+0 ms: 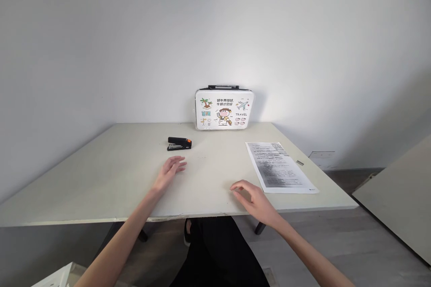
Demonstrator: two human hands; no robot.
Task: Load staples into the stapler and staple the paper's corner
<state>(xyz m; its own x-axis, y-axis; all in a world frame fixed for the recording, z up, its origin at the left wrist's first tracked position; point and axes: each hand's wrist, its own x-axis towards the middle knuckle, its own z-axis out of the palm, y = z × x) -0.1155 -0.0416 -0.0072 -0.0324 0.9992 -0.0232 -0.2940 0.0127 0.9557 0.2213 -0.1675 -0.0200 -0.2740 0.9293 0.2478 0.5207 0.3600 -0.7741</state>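
My left hand (171, 172) is over the table in front of a black stapler (179, 143) with an orange patch. Its fingers are apart, with nothing in them, and a small gap separates them from the stapler. Nearer the table's front edge, my right hand (253, 198) is empty, its fingers loosely curved with a gap between thumb and forefinger. To its right lies a printed sheet of paper (279, 168), flat on the table and partly in shadow. A small strip of staples, by its look, (300, 163) rests beside the sheet's right edge.
A white case (223, 110) with cartoon prints and a black handle stands upright at the back of the pale table (101, 175), against the wall. A white panel (397, 197) stands on the floor at right. A white box (60, 276) shows at lower left.
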